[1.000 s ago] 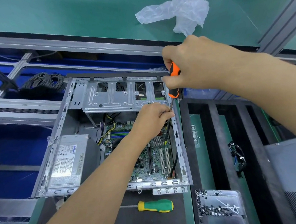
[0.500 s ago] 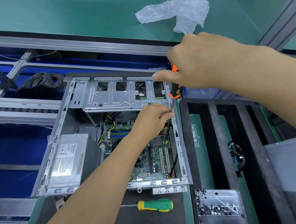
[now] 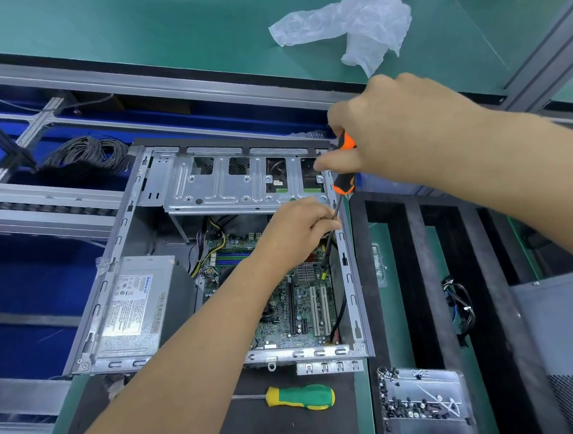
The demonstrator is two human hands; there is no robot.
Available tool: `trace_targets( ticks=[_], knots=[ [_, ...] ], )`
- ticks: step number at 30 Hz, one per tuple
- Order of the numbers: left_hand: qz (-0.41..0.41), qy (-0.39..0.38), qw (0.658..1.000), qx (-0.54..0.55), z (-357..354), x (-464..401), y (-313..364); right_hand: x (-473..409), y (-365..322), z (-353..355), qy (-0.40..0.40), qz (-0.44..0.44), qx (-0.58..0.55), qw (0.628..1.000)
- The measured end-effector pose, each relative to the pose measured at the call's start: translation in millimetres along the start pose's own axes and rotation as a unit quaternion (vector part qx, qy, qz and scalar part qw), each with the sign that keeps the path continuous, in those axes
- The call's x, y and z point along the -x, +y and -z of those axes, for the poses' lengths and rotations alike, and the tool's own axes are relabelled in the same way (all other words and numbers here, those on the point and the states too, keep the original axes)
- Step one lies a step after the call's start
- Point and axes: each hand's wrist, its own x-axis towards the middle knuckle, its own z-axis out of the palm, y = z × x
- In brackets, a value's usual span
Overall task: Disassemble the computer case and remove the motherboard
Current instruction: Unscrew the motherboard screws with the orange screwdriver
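Grey coil of wire (image 3: pixel 84 156) at far left, beside one open case (image 3: pixel 123 235) lying flat on the bench. Inside the case, one silver power supply (image 3: pixel 134 308) against the left wall, one drive cage (image 3: pixel 242 182) across the top with four cut-outs, one green motherboard (image 3: pixel 304 303) seated on the floor, two white slots showing near its right edge. Left hand (image 3: pixel 296 233) reaching into the case over the board, fingers curled and pinching the dark shaft of one orange screwdriver (image 3: pixel 342 165) close to the case's right wall. Right hand (image 3: pixel 404 130) above, closed around the orange handle, thumb stretched along its left side, tool tilted with tip down toward the board's right edge; tip itself hard to make out. One black cable (image 3: pixel 341 314) running down the board's right side. One green-and-yellow screwdriver (image 3: pixel 301 397) lying loose on the dark mat just in front of the case, touched by neither hand. One crumpled clear bag (image 3: pixel 359 22) on the green shelf behind, well apart from the case. To the right, one bundle of cables (image 3: pixel 460 303) in a dark slotted rack, and one clear tray (image 3: pixel 423 403) of small dark screws near the front, too many and too small to count.
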Motion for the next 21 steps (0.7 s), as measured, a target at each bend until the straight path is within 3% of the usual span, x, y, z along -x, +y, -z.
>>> trace_targets(
  ticks=[8, 12, 17, 21],
  knots=[
    [-0.019, -0.012, 0.999, -0.039, -5, -1, -1, 5, -2, 5, -0.015, -0.038, 0.000, 0.999],
    [-0.029, -0.021, 0.999, -0.032, -7, -1, -1, 4, 0, 7, -0.067, -0.065, -0.028, 0.995],
    [0.009, 0.001, 0.999, 0.034, 1, 4, 4, 3, 1, 7, -0.111, -0.016, -0.047, 0.993],
    [0.038, 0.077, 0.988, 0.128, 14, 5, 16, 6, 9, 10, -0.127, 0.054, -0.102, 0.985]
  ],
)
